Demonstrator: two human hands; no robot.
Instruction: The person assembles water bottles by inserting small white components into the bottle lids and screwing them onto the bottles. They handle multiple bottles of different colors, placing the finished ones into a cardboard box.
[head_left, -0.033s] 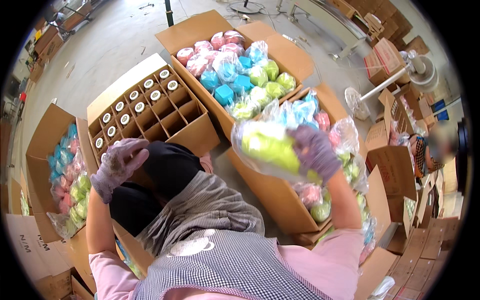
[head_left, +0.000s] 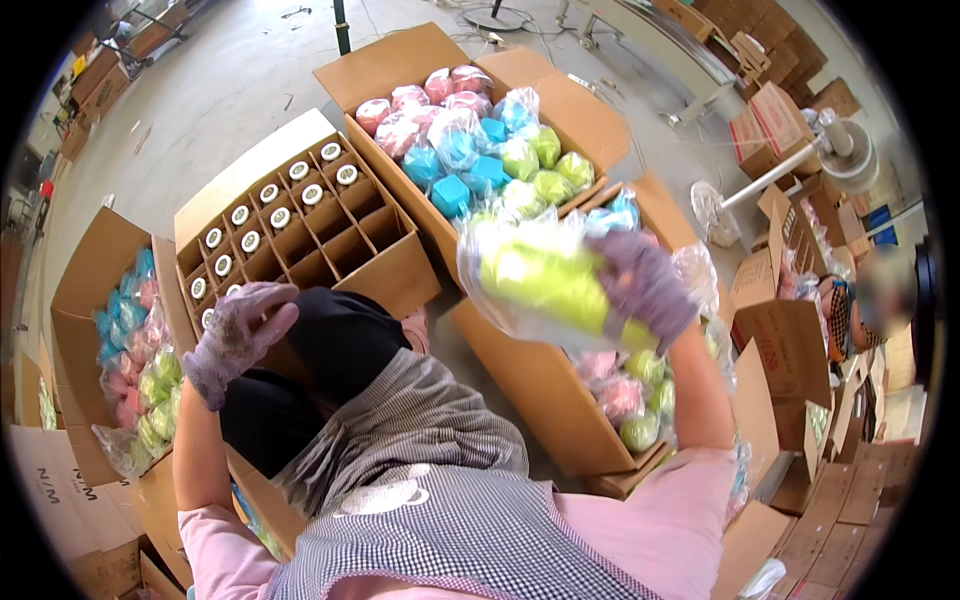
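My right hand (head_left: 648,290), in a purple-grey glove, grips a lime-green bottle-shaped item (head_left: 545,285) in a clear plastic bag. It is held tilted above the open carton (head_left: 540,390) at my right, and motion blurs both. My left hand (head_left: 240,335), in a soiled glove of the same colour, hovers by the near left corner of a divided carton (head_left: 385,270). Its fingers are loosely bent and apart, with nothing seen in them. Several white round lids (head_left: 280,217) show in that carton's cells; other cells on its right side hold nothing visible.
Beyond stands a carton (head_left: 590,108) of bagged pink, blue and green items (head_left: 455,195). Another carton (head_left: 75,290) of such items (head_left: 130,350) is at the left. A white stand (head_left: 765,170), more boxes (head_left: 835,510) and a person (head_left: 850,315) are at the right.
My right hand and the green bagged item have shifted slightly right and nearer me, uncovering different bagged items in the carton below. My left hand has hardly moved.
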